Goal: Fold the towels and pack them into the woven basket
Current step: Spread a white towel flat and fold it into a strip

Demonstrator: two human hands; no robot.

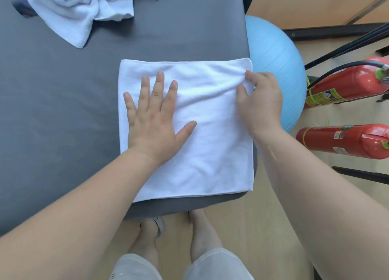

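A white towel [202, 153] lies flat as a square on the near right corner of the grey padded table [52, 111]. My left hand [153, 119] presses flat on the towel's left half, fingers spread. My right hand [261, 103] pinches the towel's right edge near its far corner, bunching the cloth into a few wrinkles. A heap of crumpled white towels [80, 8] sits at the far left of the table. The woven basket is not in view.
A light blue exercise ball [277, 69] rests on the floor right beside the table's right edge. Two red fire extinguishers [345, 86] [341, 140] lie further right by black metal frame legs [336, 31]. My legs stand under the table's near edge.
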